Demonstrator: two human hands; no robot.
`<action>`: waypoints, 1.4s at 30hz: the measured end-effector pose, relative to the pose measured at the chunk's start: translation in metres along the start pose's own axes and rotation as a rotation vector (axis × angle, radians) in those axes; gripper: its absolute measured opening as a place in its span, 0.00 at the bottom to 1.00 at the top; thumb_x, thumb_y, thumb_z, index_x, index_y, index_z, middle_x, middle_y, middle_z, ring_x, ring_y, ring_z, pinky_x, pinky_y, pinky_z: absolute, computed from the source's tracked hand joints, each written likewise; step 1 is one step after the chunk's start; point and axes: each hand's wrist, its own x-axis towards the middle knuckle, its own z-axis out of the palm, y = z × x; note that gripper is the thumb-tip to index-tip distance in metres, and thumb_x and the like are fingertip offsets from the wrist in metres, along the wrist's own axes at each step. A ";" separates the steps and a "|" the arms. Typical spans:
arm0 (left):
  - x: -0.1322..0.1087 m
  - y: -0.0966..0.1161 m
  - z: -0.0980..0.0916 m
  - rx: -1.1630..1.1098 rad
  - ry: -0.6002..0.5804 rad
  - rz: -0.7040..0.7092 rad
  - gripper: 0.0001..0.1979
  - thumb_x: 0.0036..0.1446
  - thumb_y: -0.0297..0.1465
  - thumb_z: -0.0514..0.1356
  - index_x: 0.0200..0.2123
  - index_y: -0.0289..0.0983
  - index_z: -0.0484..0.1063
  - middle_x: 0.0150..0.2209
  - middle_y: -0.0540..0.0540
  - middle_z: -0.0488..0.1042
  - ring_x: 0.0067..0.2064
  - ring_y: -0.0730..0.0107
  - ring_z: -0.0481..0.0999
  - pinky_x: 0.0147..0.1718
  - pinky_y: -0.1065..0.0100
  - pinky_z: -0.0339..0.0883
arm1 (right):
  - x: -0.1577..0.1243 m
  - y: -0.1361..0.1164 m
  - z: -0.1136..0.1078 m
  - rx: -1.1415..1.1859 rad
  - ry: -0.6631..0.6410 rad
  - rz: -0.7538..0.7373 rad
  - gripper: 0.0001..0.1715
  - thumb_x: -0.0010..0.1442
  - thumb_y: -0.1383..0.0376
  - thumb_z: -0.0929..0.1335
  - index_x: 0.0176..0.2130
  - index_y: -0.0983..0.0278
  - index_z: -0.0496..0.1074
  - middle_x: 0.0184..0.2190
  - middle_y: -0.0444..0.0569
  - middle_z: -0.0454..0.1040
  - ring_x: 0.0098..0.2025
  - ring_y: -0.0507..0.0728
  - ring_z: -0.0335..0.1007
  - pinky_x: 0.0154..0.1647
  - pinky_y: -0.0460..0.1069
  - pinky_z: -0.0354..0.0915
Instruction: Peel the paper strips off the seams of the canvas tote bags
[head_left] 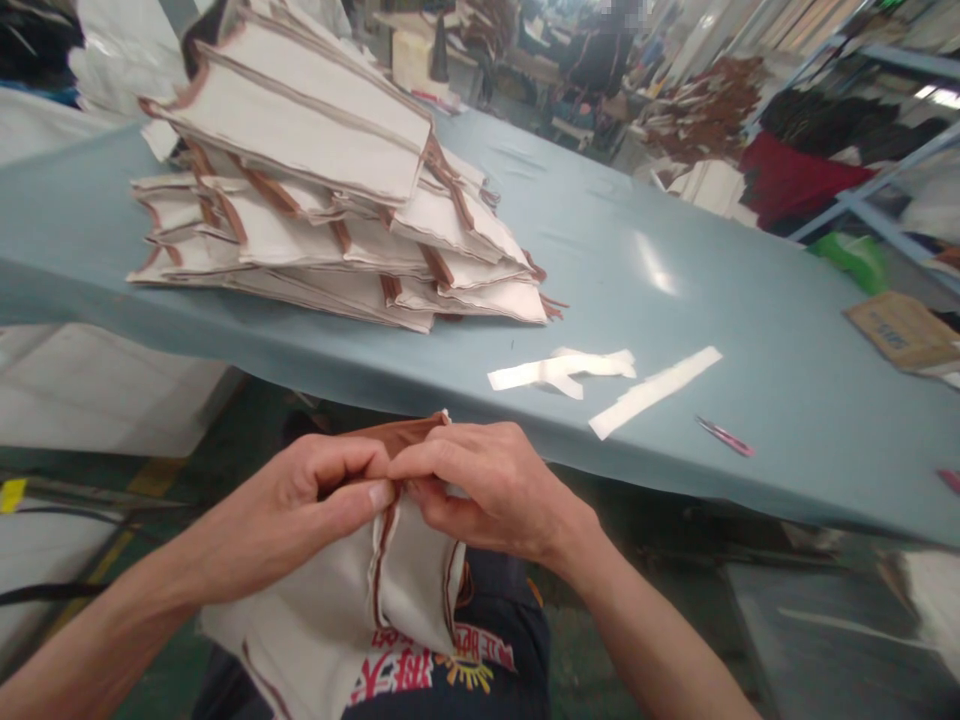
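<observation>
A cream fabric bag piece (322, 610) with brown edging hangs over my lap, below the table's front edge. My left hand (300, 510) pinches its brown-trimmed upper edge between thumb and fingers. Right beside it, my right hand (487, 480) grips the same edge, fingertips nearly touching those of the left. What lies exactly between the fingertips is hidden. Brown material shows above and behind both hands. Seams with dark brown trim run down the cloth beneath them.
A tall stack of similar cream pieces (315, 190) lies on the blue-covered table (600, 240). Nearer me are white strips (656, 392) and small thread snips (724, 437). A cardboard piece (904, 330) lies at the right. Shelving (862, 200) with fabric stands behind.
</observation>
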 end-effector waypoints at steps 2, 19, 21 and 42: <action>0.001 0.001 0.000 -0.010 -0.005 -0.012 0.20 0.69 0.45 0.61 0.28 0.40 0.72 0.29 0.52 0.71 0.31 0.68 0.69 0.29 0.72 0.65 | -0.002 0.003 0.001 -0.049 -0.017 0.000 0.13 0.80 0.71 0.68 0.54 0.59 0.82 0.39 0.48 0.88 0.37 0.54 0.84 0.43 0.47 0.75; 0.002 0.009 0.003 -0.039 -0.027 -0.041 0.23 0.69 0.47 0.61 0.25 0.42 0.63 0.25 0.56 0.60 0.26 0.72 0.59 0.22 0.73 0.54 | -0.011 0.000 0.013 -0.040 0.075 0.059 0.11 0.81 0.68 0.68 0.47 0.60 0.82 0.35 0.48 0.88 0.36 0.55 0.85 0.44 0.48 0.76; 0.002 0.009 0.003 -0.045 -0.015 -0.031 0.23 0.69 0.46 0.61 0.25 0.41 0.65 0.25 0.55 0.62 0.26 0.72 0.60 0.22 0.73 0.55 | -0.010 0.000 0.013 -0.037 0.091 0.061 0.10 0.80 0.68 0.68 0.46 0.60 0.81 0.35 0.49 0.88 0.36 0.55 0.85 0.43 0.48 0.75; -0.003 0.007 0.004 -0.045 0.034 -0.067 0.23 0.66 0.47 0.62 0.23 0.40 0.69 0.24 0.55 0.64 0.26 0.73 0.62 0.23 0.75 0.57 | -0.004 -0.007 0.006 -0.041 0.049 -0.026 0.07 0.79 0.71 0.69 0.47 0.61 0.77 0.41 0.50 0.89 0.42 0.55 0.87 0.45 0.48 0.75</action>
